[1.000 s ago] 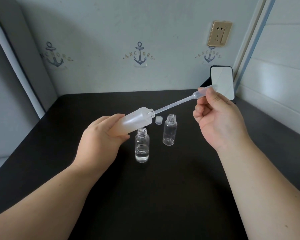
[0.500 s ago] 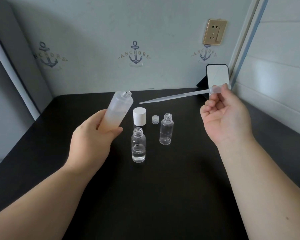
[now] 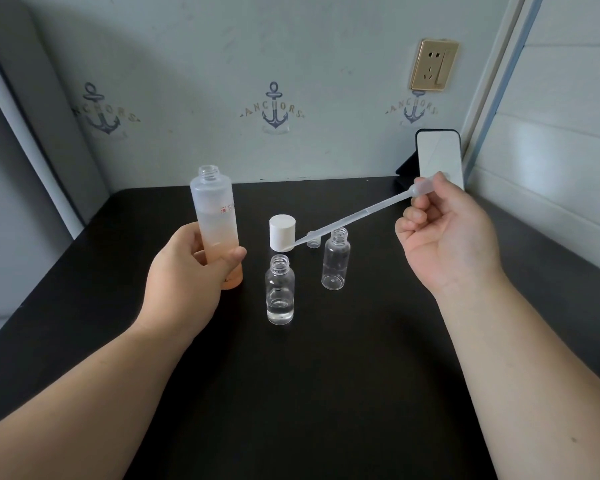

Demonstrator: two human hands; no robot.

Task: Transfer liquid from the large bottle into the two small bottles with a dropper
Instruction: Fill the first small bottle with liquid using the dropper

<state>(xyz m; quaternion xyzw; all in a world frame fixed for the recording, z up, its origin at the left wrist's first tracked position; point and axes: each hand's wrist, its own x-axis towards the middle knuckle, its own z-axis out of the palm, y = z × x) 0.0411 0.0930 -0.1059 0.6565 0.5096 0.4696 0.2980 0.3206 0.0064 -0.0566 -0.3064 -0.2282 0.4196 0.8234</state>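
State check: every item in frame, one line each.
Left hand: grips tall frosted large bottle, upright, uncapped, part full.
Right hand: pinches bulb of clear plastic dropper, tilted, tip down.
Near small clear bottle: upright, uncapped, some liquid.
Far small clear bottle: upright, uncapped, looks empty.
White cylindrical cap: off, on black table.

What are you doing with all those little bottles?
A person is moving liquid between bottles with a dropper. The left hand holds the large bottle upright with its top off. The right hand pinches the bulb of the dropper, whose tip points down toward the near small bottle, which already holds a little clear liquid. The far small bottle looks empty. A white cap and a small clear cap stand on the black table.
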